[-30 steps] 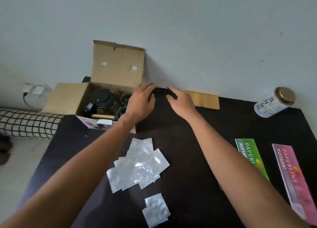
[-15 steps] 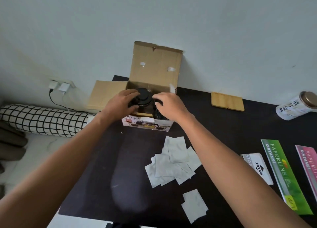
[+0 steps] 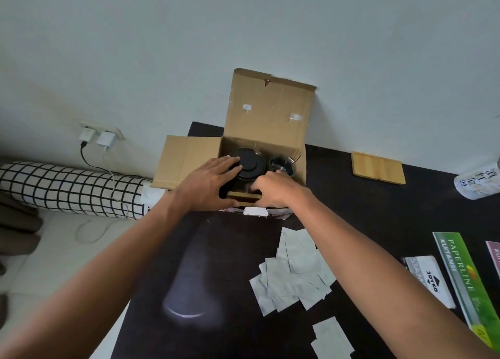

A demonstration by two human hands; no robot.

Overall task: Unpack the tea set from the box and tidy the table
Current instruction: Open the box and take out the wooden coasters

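Presently the teapot (image 3: pixel 247 166) is being approached from both sides inside the open cardboard box (image 3: pixel 270 115), which is sitting at the far left corner of the black table (image 3: pixel 378 210). The left hand (image 3: pixel 207 185) is being laid spread against the pot's left flank, fingers extended towards the lid; no closed grip is being shown. The right hand (image 3: pixel 273 191) is being curled at the pot's near right side, fingers bent downward; whether anything is being clasped cannot be told. The pot is lying directly between the hands, slightly nearer the left one. It is being seen as dark and round, with a flat black lid and knob. A dark glass cup (image 3: pixel 281 164) is standing just beside it.
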